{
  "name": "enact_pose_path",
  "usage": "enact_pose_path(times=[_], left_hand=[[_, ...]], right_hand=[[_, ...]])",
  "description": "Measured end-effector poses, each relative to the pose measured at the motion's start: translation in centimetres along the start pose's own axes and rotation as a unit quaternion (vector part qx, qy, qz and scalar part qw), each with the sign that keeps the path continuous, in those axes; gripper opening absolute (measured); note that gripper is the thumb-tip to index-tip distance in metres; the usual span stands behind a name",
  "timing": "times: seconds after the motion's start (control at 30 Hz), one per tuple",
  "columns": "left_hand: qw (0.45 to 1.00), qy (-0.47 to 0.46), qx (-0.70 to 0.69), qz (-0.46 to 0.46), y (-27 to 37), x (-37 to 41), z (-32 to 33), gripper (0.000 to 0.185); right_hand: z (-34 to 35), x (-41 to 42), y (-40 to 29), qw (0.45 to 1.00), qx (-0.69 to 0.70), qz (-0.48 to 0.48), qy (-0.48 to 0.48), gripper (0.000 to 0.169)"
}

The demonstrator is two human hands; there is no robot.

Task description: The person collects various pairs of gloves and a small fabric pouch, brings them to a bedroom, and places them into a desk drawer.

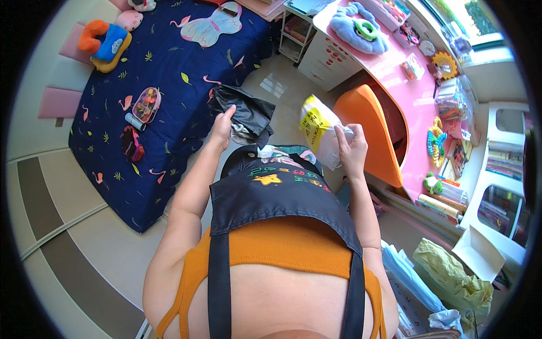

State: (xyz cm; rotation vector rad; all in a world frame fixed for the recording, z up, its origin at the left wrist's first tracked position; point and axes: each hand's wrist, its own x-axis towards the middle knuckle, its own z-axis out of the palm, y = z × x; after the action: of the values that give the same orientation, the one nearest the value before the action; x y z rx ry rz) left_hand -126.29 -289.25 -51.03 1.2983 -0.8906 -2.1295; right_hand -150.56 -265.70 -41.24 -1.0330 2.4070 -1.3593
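My left hand grips a black plastic bag, its thumb laid over the top. Something whitish and crumpled shows at the bag's lower edge; what it is I cannot tell. In my right hand is a white plastic package with a yellow printed band that bears writing. Thumb and fingers pinch the package at its right side. Both hands are held out in front of my black apron, apart from each other, above the floor.
A bed with a dark blue cover lies to the left, bearing a clear pouch and a neck pillow. An orange chair stands at the cluttered pink desk. A white trolley is ahead. Bagged items sit lower right.
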Motion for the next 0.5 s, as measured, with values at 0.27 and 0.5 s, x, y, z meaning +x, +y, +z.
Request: enact_pose_path(times=[0.27, 0.5], left_hand=[[0.996, 0.042, -0.081, -0.009, 1.9, 0.9, -6.6, 0.033], [0.997, -0.048, -0.005, -0.056, 1.0, 4.1, -5.8, 0.037]], right_hand=[[2.9, 3.2, -3.9, 0.973, 0.197, 0.119, 0.024, 0.027], [7.5, 2.6, -6.1, 0.818, 0.383, 0.418, -0.102, 0.033]])
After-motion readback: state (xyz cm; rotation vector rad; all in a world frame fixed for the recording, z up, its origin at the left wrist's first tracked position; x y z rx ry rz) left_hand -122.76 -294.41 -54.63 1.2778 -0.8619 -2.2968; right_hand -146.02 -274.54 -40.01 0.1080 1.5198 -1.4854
